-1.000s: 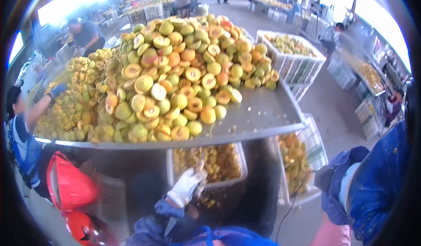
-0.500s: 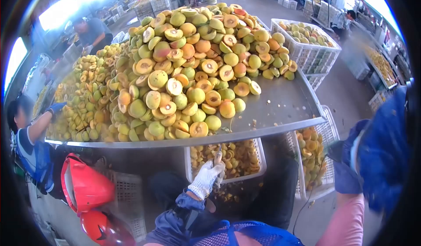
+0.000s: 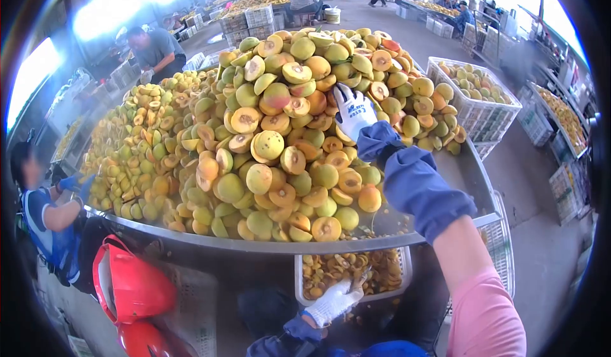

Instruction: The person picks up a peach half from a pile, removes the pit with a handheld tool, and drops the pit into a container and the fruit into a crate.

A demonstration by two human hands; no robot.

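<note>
My right hand (image 3: pixel 355 112), in a white glove with blue print, reaches onto the big heap of halved yellow-green fruit (image 3: pixel 267 159). Its fingers are a little apart against the fruit near the top of the heap, and nothing is visibly gripped. Lower down, my left hand (image 3: pixel 334 303), in a white knitted glove, is closed around a small tool (image 3: pixel 364 277), whose far end is hard to make out. That hand is just below the metal table's edge, over the near side of a white crate (image 3: pixel 407 274) holding fruit pieces.
The metal table (image 3: pixel 464 166) bears the heap. A white crate of fruit (image 3: pixel 477 112) stands behind its right side. At the lower left are a red object (image 3: pixel 130 284) and a person in blue (image 3: pixel 48 210). Another person (image 3: pixel 156 51) leans over farther back.
My right arm has swung in from the right, bringing my hand onto the heap. My left hand with the tool sits lower and farther right in view. The view has shifted.
</note>
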